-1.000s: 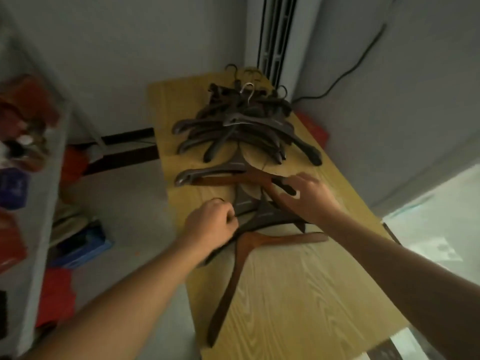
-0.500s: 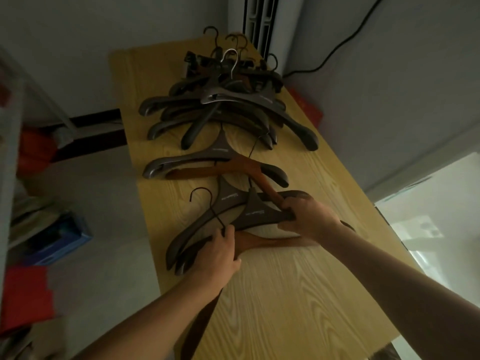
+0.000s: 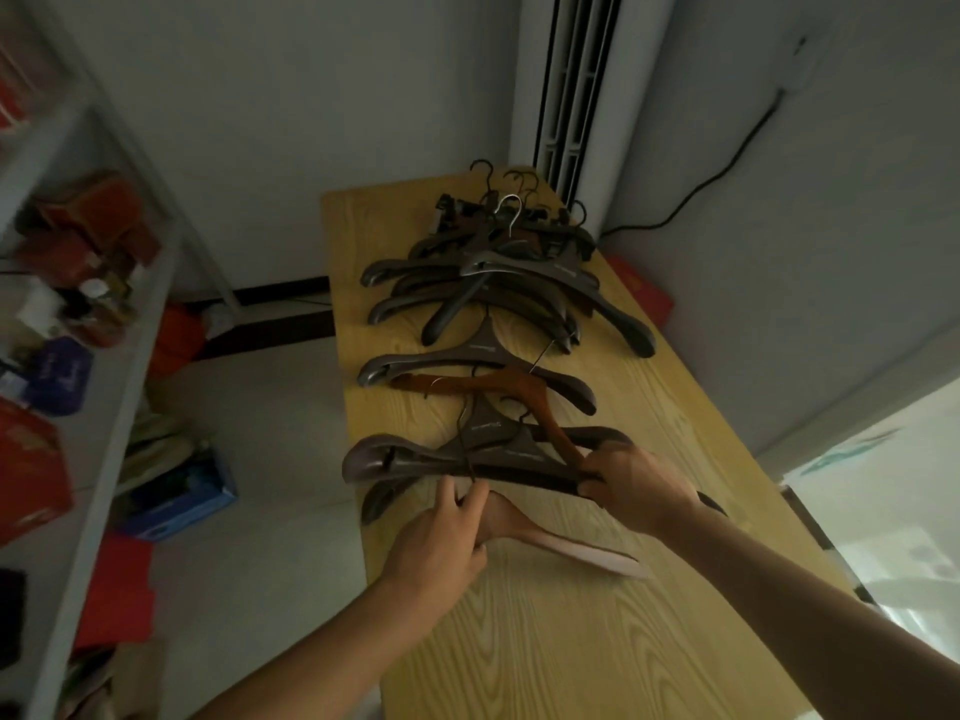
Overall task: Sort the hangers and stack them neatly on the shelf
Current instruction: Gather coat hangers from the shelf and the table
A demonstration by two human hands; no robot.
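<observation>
Step in hand: gathering dark hangers (image 3: 467, 454) on the bench (image 3: 597, 641). Left hand (image 3: 441, 543) pinches the hook wire; right hand (image 3: 634, 480) grips their right ends. Unsorted pile (image 3: 498, 283) lies farther back. Next move likely calls for aligning them, then lifting to the shelf (image 3: 78, 356).

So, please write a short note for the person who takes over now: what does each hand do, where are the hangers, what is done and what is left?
Left hand: pinching near the hook of the dark hangers at the near end of the table.
Right hand: closed on the right arm of the same bundle.
Light wooden hanger: flat on the table, partly under the left hand.
Reddish-brown hanger and one dark hanger: loose mid-table.
Big dark pile: far end, still tangled.
Done: a few dark hangers gathered together.
Left: sort the rest, then stack everything on the shelf, where no hangers can be seen yet.
</observation>
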